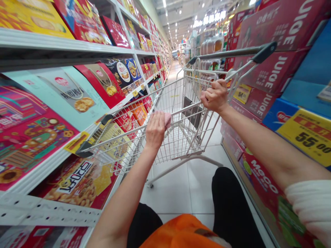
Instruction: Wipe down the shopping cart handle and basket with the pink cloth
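Note:
A shopping cart [186, 109] of light wire mesh stands sideways across the aisle in front of me, its handle [230, 53] toward the right. Under my left hand [156, 128] a folded pink cloth [168, 120] is pressed against the near top rail; the fingers lie over it. My right hand [216, 95] is wrapped around the same rail farther right, near the handle end. Inside the basket hangs a dark grey panel [192, 112]. No goods are visible in the cart.
Shelves [64, 48] with boxed snacks line the left, close to the cart's front end. Stacked red drink cartons [269, 74] rise on the right, with a yellow price sign [307, 136]. Tiled floor [178, 193] lies beneath the cart, and my knees are close to it.

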Tool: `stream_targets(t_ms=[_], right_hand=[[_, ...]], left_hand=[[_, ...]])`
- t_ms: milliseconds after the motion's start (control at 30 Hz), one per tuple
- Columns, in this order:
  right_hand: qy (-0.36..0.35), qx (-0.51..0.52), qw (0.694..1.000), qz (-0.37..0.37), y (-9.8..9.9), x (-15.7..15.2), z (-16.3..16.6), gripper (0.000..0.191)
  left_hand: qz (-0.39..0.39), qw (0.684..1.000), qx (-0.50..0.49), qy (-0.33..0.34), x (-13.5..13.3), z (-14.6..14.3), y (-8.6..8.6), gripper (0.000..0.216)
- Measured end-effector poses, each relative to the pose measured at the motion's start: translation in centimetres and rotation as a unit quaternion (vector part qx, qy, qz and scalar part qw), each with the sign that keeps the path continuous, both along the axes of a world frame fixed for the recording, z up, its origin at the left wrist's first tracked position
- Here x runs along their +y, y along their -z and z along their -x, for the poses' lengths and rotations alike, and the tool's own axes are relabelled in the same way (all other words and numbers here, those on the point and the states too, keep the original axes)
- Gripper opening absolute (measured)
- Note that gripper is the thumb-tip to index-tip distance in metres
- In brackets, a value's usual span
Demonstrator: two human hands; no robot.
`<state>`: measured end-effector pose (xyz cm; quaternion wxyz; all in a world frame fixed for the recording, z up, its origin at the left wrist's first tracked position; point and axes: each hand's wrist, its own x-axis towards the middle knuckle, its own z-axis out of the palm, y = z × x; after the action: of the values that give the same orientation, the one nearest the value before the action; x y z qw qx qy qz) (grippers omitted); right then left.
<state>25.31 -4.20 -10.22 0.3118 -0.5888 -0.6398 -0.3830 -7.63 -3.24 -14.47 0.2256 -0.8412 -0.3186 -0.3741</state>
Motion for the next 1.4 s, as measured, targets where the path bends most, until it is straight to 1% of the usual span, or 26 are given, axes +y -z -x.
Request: stream_targets(t_ms=[67,133,200,233,267,333,500,567,600,667,767,867,933,967,1033,1100,1167,1200,1267,1333,1400], right_hand=[[-0.002,0.008,1.0,0.0,0.2,0.3,-0.1,0.043],[0.0,0.018,1.0,-0.003,0.4,0.6,-0.2,0.045],[0.002,0.028,1.0,-0.007,0.6,0.9,-0.1,0.047],[0.002,0.033,0.999,-0.008,0.7,0.9,-0.1,0.048],[0.001,0.038,0.999,-0.007,0.7,0.9,0.0,0.048],[-0.001,0.047,0.999,-0.002,0.6,0.7,0.1,0.046],[0.007,0.046,0.998,0.048,-0.3,-0.2,0.5,0.043],[0.012,0.044,0.997,0.061,-0.6,-0.6,0.6,0.043],[0.012,0.045,0.997,0.061,-0.7,-0.8,0.6,0.042],[0.003,0.042,0.997,0.062,-0.8,-1.0,0.5,0.04],[-0.004,0.036,0.997,0.061,-0.8,-1.2,0.0,0.04],[0.008,0.039,0.998,0.054,-0.9,-1.4,0.1,0.041],[0.007,0.041,0.998,0.04,-0.6,-1.7,1.6,0.039],[-0.001,0.038,0.999,0.033,-0.4,-1.8,2.8,0.039],[-0.035,0.021,0.999,0.029,0.4,-2.1,6.4,0.038],[-0.089,-0.003,0.995,0.039,1.3,-2.1,10.6,0.038],[-0.118,0.005,0.992,0.04,2.0,-1.9,14.2,0.037],[-0.124,0.017,0.991,0.039,2.2,-1.7,15.5,0.037],[-0.127,0.04,0.99,0.037,2.6,-1.2,16.8,0.038],[-0.127,0.049,0.99,0.037,2.7,-0.7,16.7,0.039],[-0.127,0.045,0.99,0.037,2.9,-0.2,16.0,0.04]], left_hand=[[-0.003,1.0,0.0,-0.023,0.2,3.4,0.3,0.05],[0.0,0.999,-0.001,-0.043,0.2,6.1,0.5,0.05],[0.004,0.998,-0.007,-0.056,0.1,7.7,0.5,0.049],[0.006,0.998,-0.011,-0.061,0.0,8.0,0.5,0.049],[0.008,0.998,-0.015,-0.064,0.0,7.8,0.5,0.048],[0.012,0.998,-0.018,-0.065,-0.2,6.5,0.3,0.047],[0.015,0.999,-0.007,-0.043,-0.8,0.2,-0.4,0.038],[0.009,0.999,-0.005,-0.044,-1.1,-1.6,-0.8,0.032],[0.005,0.999,-0.001,-0.048,-1.2,-2.0,-1.0,0.029],[-0.001,0.998,0.012,-0.062,-1.5,-1.6,-1.4,0.022],[-0.001,0.996,0.033,-0.089,-1.7,0.7,-1.6,0.016],[0.006,0.995,0.026,-0.099,-1.8,3.0,-1.4,0.017],[0.011,0.995,0.001,-0.104,-1.8,3.4,-1.2,0.02],[0.014,0.994,-0.016,-0.107,-1.9,3.2,-1.1,0.023],[0.022,0.993,-0.047,-0.107,-2.0,2.3,-0.8,0.027],[0.024,0.993,-0.061,-0.103,-2.3,1.3,-0.7,0.031],[0.016,0.993,-0.063,-0.103,-2.5,0.5,-0.7,0.034],[0.011,0.993,-0.059,-0.104,-2.6,0.3,-0.7,0.035],[0.009,0.993,-0.04,-0.106,-2.7,0.5,-0.7,0.035],[0.021,0.994,-0.014,-0.105,-2.8,1.5,-0.7,0.032],[0.032,0.994,0.001,-0.106,-2.8,3.2,-0.5,0.03]])
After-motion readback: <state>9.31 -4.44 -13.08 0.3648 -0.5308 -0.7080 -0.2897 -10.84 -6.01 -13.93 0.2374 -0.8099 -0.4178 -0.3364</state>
